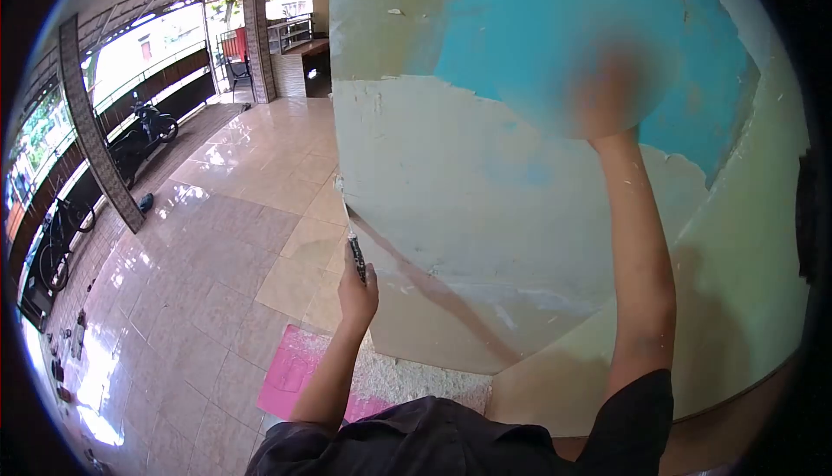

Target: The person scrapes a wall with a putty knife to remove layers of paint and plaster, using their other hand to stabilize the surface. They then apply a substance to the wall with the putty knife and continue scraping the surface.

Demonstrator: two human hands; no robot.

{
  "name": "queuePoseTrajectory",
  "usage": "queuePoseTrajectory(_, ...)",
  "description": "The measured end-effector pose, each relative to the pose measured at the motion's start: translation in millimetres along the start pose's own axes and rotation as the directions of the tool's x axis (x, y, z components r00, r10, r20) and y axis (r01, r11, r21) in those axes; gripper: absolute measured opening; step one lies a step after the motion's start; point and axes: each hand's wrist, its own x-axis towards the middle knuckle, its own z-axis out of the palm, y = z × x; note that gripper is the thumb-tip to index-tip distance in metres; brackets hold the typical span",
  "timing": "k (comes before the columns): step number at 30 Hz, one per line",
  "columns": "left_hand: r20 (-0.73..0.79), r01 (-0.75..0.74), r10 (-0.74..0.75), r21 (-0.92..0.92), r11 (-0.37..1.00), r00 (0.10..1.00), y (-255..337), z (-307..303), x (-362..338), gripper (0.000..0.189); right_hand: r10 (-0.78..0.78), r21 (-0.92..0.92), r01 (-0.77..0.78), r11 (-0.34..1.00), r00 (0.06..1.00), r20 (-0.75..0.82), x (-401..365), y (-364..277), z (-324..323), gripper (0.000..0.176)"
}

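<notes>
My left hand (358,296) is closed around the dark, speckled handle of a scraper (356,255), held upright by the left edge of the wall panel. Its thin blade points up along that edge, near a small pale clump. Raised high, my right hand (614,99) is in front of the blue patch (529,25) of the wall; a blur hides its fingers and anything in them. Below the blue spreads a pale, bared surface (451,181) with a ragged border. Greenish paint (390,16) covers the upper left of the wall.
White flakes (425,381) lie heaped on a pink sheet (286,372) at the wall's foot. Glossy tiles (191,303) run off to the left, where a motorbike (156,120), a bicycle (56,251) and a pillar (100,120) stand. A red chair (234,47) is farther back.
</notes>
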Motion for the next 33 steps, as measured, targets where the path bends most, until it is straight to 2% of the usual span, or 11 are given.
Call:
queuePoseTrajectory(4, 0.027, -0.033, 0.030, 0.101, 0.994, 0.999, 6.6, -6.2, -4.7, 0.068, 0.004, 0.002, -0.004, 1.000, 1.000, 0.019, 43.2, -51.5, 9.7, 0.061)
queuePoseTrajectory(8, 0.107, 0.072, -0.088, 0.145, 0.987, 0.990, 5.7, -17.7, -24.1, 0.067, 0.055, -0.051, -0.050, 0.997, 0.994, 0.099, 58.8, -76.6, -4.7, 0.061)
queuePoseTrajectory(10, 0.051, -0.050, 0.049, 0.031, 0.998, 0.998, -11.7, -21.3, -36.5, 0.067, 0.073, -0.029, -0.069, 0.997, 0.985, 0.156, 57.8, -75.6, -3.4, 0.064)
queuePoseTrajectory(12, 0.041, -0.021, 0.020, 0.027, 0.999, 0.999, -36.6, -24.6, -42.8, 0.062, 0.094, -0.014, -0.093, 0.996, 0.971, 0.219, 55.0, -72.5, -0.9, 0.068)
queuePoseTrajectory(14, -0.026, 0.079, -0.096, -0.383, 0.921, 0.995, -81.0, -17.8, -36.1, 0.054, 0.059, -0.032, -0.053, 0.998, 0.974, 0.217, 53.7, -69.2, 1.1, 0.069)
queuePoseTrajectory(15, 0.038, 0.231, -0.245, -0.492, 0.839, 0.969, -72.4, -27.1, -24.9, 0.049, 0.060, -0.035, -0.054, 0.998, 0.974, 0.217, 53.1, -69.1, 0.5, 0.069)
queuePoseTrajectory(17, 0.197, 0.371, -0.321, -0.630, 0.683, 0.926, -66.5, -42.4, 6.6, 0.038, 0.059, -0.012, -0.058, 0.998, 0.970, 0.237, 52.1, -70.6, -2.3, 0.068)
queuePoseTrajectory(19, 0.291, 0.396, -0.268, -0.688, 0.608, 0.918, -64.6, -47.6, 33.0, 0.029, 0.059, -0.014, -0.057, 0.998, 0.970, 0.234, 51.0, -70.2, -1.6, 0.067)
queuePoseTrajectory(22, 0.410, 0.447, -0.191, -0.736, 0.509, 0.892, -54.3, -50.5, 55.8, 0.029, 0.046, 0.005, -0.048, 0.999, 0.974, 0.220, 49.6, -67.4, 0.4, 0.066)
queuePoseTrajectory(23, 0.408, 0.455, -0.207, -0.738, 0.499, 0.889, -49.6, -50.1, 58.2, 0.023, 0.035, 0.026, -0.041, 0.999, 0.977, 0.210, 49.4, -66.5, 0.7, 0.065)
queuePoseTrajectory(33, 0.423, 0.425, -0.101, -0.809, 0.407, 0.901, -62.0, -58.8, 53.3, 0.027, 0.030, 0.027, -0.035, 0.999, 0.986, 0.167, 47.6, -68.4, 3.9, 0.063)
